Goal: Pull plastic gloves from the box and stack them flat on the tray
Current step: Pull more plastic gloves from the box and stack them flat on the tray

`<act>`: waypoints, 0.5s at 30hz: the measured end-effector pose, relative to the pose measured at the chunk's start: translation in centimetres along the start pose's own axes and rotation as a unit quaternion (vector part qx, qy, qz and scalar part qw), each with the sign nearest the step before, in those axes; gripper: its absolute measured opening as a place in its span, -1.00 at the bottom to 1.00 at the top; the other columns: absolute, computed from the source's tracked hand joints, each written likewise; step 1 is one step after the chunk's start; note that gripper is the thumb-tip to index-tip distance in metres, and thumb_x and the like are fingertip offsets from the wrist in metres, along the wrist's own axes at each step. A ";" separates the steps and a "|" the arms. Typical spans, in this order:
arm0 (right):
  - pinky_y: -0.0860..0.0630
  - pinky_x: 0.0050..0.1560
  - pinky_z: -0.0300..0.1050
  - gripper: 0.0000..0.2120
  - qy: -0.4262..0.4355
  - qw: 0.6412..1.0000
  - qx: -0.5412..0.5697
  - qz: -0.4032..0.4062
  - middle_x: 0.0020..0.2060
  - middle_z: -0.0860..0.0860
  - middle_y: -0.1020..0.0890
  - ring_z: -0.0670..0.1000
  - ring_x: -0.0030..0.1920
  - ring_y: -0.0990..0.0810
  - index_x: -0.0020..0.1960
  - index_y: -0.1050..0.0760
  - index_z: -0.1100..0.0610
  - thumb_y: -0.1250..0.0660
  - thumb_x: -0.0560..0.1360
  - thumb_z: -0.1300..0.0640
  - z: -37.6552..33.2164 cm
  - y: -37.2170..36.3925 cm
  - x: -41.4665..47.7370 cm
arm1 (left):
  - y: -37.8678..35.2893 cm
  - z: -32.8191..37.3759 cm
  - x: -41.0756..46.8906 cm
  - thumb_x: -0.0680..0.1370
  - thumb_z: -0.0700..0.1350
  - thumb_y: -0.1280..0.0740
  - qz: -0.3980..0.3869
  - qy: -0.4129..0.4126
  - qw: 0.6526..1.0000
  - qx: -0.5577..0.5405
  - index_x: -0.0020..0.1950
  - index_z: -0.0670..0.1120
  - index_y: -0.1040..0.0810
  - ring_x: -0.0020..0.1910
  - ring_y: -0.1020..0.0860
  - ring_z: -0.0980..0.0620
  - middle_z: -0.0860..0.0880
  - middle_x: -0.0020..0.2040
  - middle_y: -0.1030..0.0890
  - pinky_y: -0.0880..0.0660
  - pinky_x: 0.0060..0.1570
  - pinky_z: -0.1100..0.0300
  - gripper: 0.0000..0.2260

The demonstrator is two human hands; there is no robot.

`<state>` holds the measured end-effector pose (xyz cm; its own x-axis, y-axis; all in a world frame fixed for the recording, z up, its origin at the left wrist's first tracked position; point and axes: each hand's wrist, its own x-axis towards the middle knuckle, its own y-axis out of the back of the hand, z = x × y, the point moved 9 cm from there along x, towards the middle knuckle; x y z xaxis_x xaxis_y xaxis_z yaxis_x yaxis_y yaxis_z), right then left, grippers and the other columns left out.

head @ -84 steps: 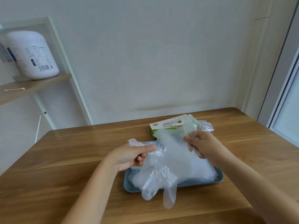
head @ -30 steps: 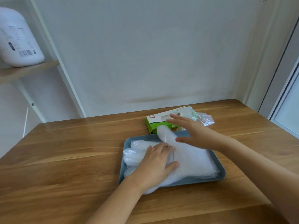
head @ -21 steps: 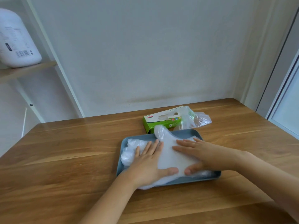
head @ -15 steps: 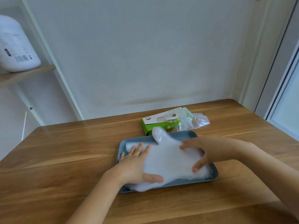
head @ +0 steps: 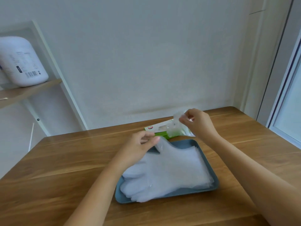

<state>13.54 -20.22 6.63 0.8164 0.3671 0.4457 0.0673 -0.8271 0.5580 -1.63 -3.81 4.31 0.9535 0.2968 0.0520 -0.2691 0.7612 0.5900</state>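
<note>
Just above the green cardboard box (head: 160, 134), beyond the blue-grey rectangular plastic tray (head: 164, 197), a thin clear plastic glove (head: 176, 117) is pinched by the right hand (head: 197, 123), while the flat stack of translucent gloves (head: 172, 170), fingertips aimed near-left, is sited closer to the empty, loosely curled left hand (head: 138, 149).

Both bare forearms reach forward. The left hand (head: 138, 148) hovers palm-down, fingers loosely curled toward the thumb. Farther out and higher, the right hand (head: 197, 122) pinches a glove (head: 176, 116) between thumb and fingertips.
</note>
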 end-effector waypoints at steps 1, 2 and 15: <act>-0.40 -0.13 -0.25 -0.88 0.038 0.999 0.017 -0.009 -0.16 -0.04 -0.60 -0.06 -0.13 -0.51 -0.15 -0.53 0.15 -0.36 0.50 0.11 -1.8 0.3 -0.6 | -0.2 0.2 0.0 0.48 0.24 -0.34 -0.006 0.005 0.998 -0.064 0.15 0.08 -0.58 0.15 -0.55 0.25 0.14 0.16 -0.62 -0.42 0.26 0.28 -0.66; -0.38 -0.09 -0.29 -0.91 0.074 0.996 0.027 -0.029 -0.12 -0.07 -0.59 -0.08 -0.10 -0.50 -0.16 -0.52 0.12 -0.38 0.49 0.13 -3.6 0.3 -1.5 | -0.8 0.3 0.1 0.43 0.32 -0.35 -0.019 0.015 0.991 -0.129 0.15 0.05 -0.59 0.14 -0.57 0.22 0.11 0.14 -0.64 -0.43 0.28 0.22 -0.56; -0.47 0.10 -0.24 -0.73 0.204 0.957 0.108 -0.176 -0.05 -0.18 -0.64 -0.16 0.05 -0.59 -0.03 -0.61 0.00 -0.46 0.36 -0.13 -10.1 1.0 -9.1 | -3.9 1.7 -1.2 0.43 -0.22 -0.36 -0.045 0.035 0.839 -0.541 -0.08 -0.23 -0.63 -0.05 -0.65 -0.05 -0.19 -0.05 -0.65 -0.57 -0.15 0.20 -0.88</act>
<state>0.39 -20.04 10.23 0.4322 0.7378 0.5185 0.4491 -0.6747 0.5857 -1.46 -8.09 3.35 0.9765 0.2142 -0.0228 -0.1978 0.8497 -0.4888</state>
